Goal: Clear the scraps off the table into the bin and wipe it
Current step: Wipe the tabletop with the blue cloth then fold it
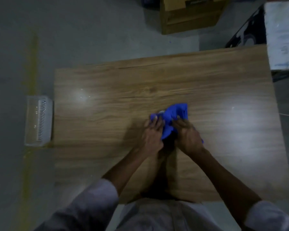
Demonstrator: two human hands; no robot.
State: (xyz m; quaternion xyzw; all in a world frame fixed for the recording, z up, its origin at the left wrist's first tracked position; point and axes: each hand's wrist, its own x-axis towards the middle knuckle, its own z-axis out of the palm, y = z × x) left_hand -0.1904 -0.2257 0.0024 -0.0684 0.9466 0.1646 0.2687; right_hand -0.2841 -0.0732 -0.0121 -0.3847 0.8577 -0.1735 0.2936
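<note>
while i'm leaning over the table point(107, 90), my left hand point(153, 134) and right hand point(188, 136) are both gripping the bunched-up blue cloth point(173, 115), bin point(38, 120) sitting off to the left.

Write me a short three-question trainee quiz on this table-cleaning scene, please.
1. True or false: the left hand and the right hand both grip the blue cloth.
2. On which side of the wooden table does the translucent bin stand? A) the person's left B) the person's right C) the far edge
3. Fill in: on the floor beyond the table's far edge stands a brown ____.
Key: 1 true; 2 A; 3 cardboard box.
</note>
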